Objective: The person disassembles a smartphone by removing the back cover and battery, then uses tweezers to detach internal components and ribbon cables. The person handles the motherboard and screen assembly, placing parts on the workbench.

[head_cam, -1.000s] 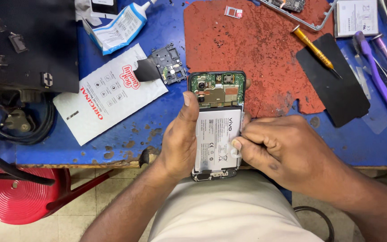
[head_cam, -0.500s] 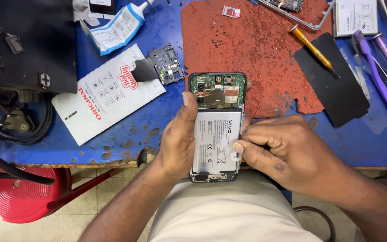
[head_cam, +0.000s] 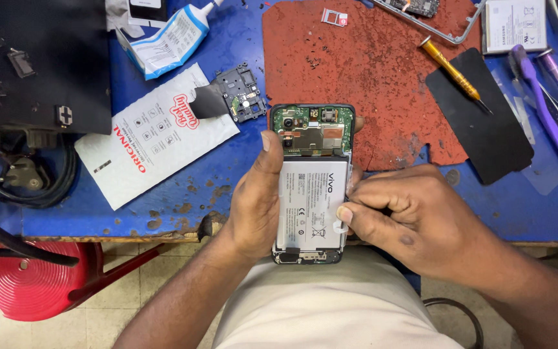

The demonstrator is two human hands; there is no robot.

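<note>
- Two hands hold one opened phone (head_cam: 311, 184) over the near edge of the blue bench (head_cam: 227, 174), above your lap.
- Your left hand (head_cam: 256, 200) is clamped on the phone's left side, thumb lying along the edge.
- Your right hand (head_cam: 408, 213) has its fingers drawn together, thumb and forefinger pinched at a small clear tab (head_cam: 340, 225) on the right edge of the white battery (head_cam: 311, 203).
- Above the battery, the circuit board (head_cam: 311, 129) is exposed.
- Beyond the phone lies a red mat (head_cam: 382, 71); a yellow-handled screwdriver (head_cam: 452, 70) rests partly on it and partly on a black pad (head_cam: 485, 123).
- Left of the phone lie a white packet (head_cam: 153, 139) and a small black cover plate (head_cam: 240, 94), both apart from your hands.
</note>
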